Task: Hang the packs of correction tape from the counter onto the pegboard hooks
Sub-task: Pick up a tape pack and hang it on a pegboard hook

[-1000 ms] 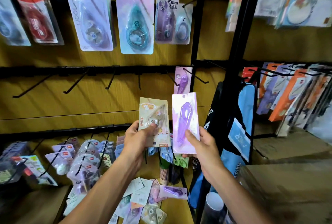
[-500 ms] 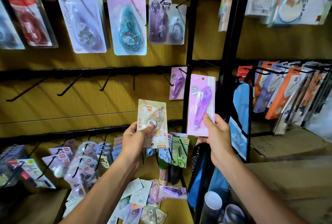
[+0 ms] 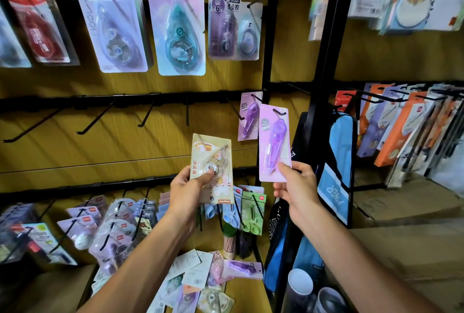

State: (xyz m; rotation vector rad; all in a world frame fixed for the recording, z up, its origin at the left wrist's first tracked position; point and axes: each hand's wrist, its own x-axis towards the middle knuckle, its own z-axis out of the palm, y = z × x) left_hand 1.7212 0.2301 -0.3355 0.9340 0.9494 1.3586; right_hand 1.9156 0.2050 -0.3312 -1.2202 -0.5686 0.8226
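My right hand (image 3: 297, 186) pinches the bottom of a purple correction tape pack (image 3: 274, 143), held upright just right of a matching purple pack (image 3: 248, 115) that hangs on a middle-row hook. My left hand (image 3: 187, 191) holds a beige correction tape pack (image 3: 213, 164) upright, thumb across its clear blister. Several loose packs (image 3: 198, 280) lie on the wooden counter below my arms. The middle rail carries several bare black hooks (image 3: 148, 114).
The top row holds large hanging packs (image 3: 177, 21). The lower row is crowded with hanging packs (image 3: 113, 225). A black upright post (image 3: 270, 49) bounds the pegboard on the right. Blue bags (image 3: 336, 167) and orange packs (image 3: 401, 124) hang further right. Cups (image 3: 300, 285) stand near the counter's corner.
My right hand raised the purple pack up and to the right, then brought it close beside the hanging purple pack. My left hand kept the beige pack almost still.
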